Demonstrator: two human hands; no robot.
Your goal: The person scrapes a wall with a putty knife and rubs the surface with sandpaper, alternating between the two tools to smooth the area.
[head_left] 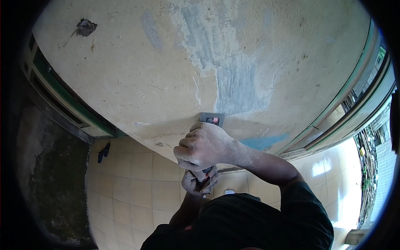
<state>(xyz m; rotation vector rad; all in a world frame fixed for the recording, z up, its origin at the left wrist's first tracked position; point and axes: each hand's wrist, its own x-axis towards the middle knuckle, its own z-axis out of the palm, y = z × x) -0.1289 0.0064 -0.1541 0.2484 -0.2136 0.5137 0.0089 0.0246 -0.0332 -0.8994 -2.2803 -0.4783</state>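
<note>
My right hand (204,143), coated in pale dust, is closed around a putty knife. The knife's flat grey metal blade (203,117), with a dark and red label on it, shows just above the knuckles, close against the wall (158,100). Its handle is hidden by the fist. Directly below, my left hand (192,182) has its fingers curled around a small brownish, crumpled-looking piece (207,188) that I cannot make out. A grey scraped patch (236,89) on the wall lies just above the blade.
A hole (86,27) breaks the plaster at upper left. A blue patch (264,142) marks the lower wall. Green-edged door frames (79,106) stand left, and a window (354,100) right. Dark shoes (103,153) lie on the tiled floor (129,183). Stacked sticks (366,166) are outside.
</note>
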